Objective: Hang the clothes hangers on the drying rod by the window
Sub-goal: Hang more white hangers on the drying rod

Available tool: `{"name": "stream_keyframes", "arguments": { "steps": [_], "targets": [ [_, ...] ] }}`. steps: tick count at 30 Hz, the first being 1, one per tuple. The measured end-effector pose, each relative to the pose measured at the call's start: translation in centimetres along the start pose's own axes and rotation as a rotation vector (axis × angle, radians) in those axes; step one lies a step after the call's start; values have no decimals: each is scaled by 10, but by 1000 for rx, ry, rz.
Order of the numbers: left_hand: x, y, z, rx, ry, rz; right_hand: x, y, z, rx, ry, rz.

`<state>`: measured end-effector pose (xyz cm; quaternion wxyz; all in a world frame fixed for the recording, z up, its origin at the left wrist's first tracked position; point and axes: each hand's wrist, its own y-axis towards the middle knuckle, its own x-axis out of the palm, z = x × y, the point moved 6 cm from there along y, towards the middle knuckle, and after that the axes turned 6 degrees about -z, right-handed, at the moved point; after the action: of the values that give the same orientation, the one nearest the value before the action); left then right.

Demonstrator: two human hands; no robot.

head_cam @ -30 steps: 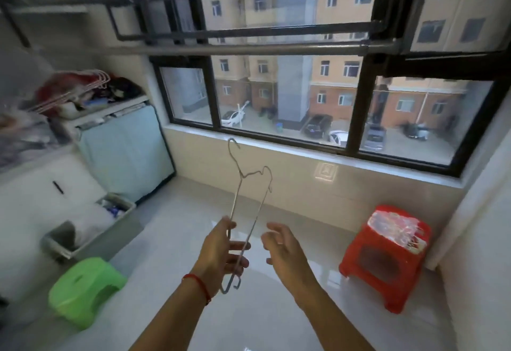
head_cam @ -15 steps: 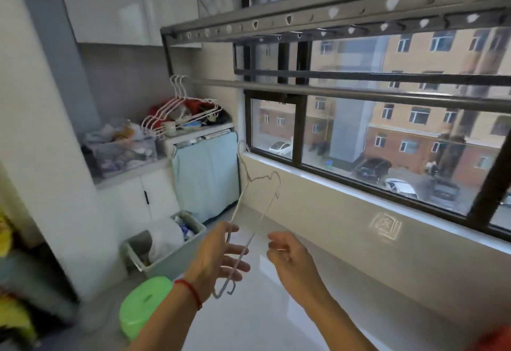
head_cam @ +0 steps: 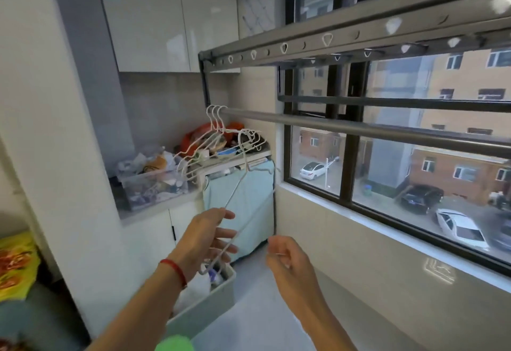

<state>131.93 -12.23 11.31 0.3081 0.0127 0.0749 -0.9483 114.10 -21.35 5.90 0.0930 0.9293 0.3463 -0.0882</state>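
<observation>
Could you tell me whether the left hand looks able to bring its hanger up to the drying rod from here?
Probably yes: nothing blocks the left hand and its hanger from the drying rod.

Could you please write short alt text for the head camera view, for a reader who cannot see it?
A person's left hand holds a white wire hanger up toward a grey drying rod by the window; the right hand hangs loosely curled beside it. Three white hangers already hang at the rod's far end.
</observation>
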Motion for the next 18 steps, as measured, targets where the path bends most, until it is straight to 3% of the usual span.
{"name": "stream_keyframes", "arguments": {
  "steps": [11,18],
  "targets": [
    [-70,160,90,59,-13,45,23,166,-29,-101,-41,-70],
    [-102,241,95,49,35,-113,51,246,-81,-217,-119,18]
  ]
}}
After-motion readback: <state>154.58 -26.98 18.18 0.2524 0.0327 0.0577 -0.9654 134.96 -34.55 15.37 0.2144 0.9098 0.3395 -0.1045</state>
